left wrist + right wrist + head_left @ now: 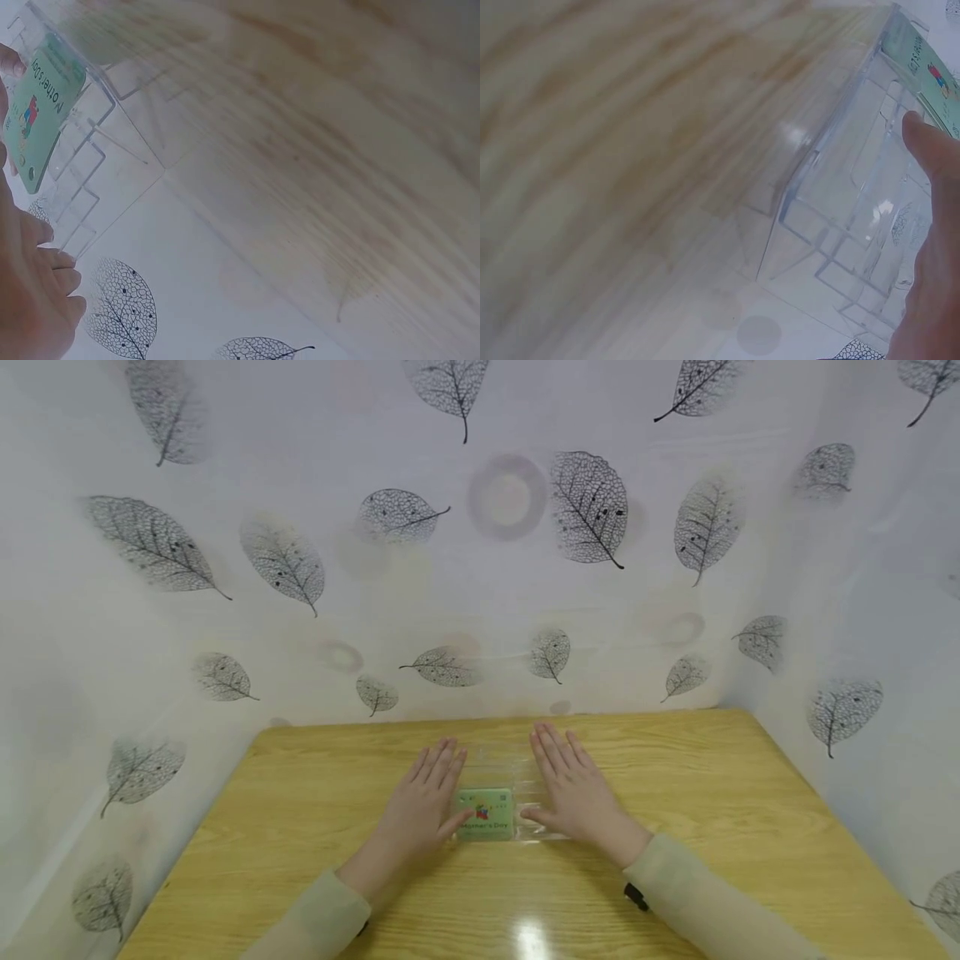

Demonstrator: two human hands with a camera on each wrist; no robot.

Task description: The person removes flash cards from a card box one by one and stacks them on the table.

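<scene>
A clear plastic stepped card holder [542, 832] stands on the table between the two hands. In its front left slot sits a green card [486, 827] printed with "Mother's Day" and a small colourful picture. My left hand [418, 806] lies along the holder's left side, fingers straight and pointing away, thumb at the card's left edge. On the opposite side, my right hand [579, 797] has straight fingers too, its thumb over the front right slot. The holder's tiers [847, 240] show in the right wrist view, with no card in the visible right-hand slots.
The yellow wood-grain table [300, 827] reaches back to a pale curtain [510, 585] printed with dark leaf shapes, which encloses the back and both sides. A dark band [636, 896] shows below the right sleeve [697, 885].
</scene>
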